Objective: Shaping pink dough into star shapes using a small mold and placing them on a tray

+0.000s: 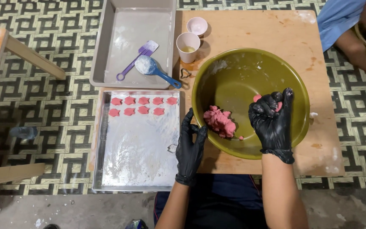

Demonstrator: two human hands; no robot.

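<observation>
Both my hands wear black gloves. My right hand (273, 119) is inside the olive-green bowl (297, 91), fingers closed around a small piece of pink dough (257, 98). A larger lump of pink dough (220, 121) lies on the bowl's bottom, to the left of that hand. My left hand (190, 146) rests on the bowl's near left rim with its fingers spread, holding nothing. Beside it a metal baking tray (136, 152) carries several pink star-shaped dough pieces (142, 106) in two rows at its far end.
A grey plastic tray (106, 51) at the back holds a purple scraper (137, 59) and a blue-handled sieve spoon (151, 68). Two small cups (188, 42) and a metal cookie cutter (185, 73) stand on the wooden table (255, 29). Another person's arm (361, 51) shows at top right.
</observation>
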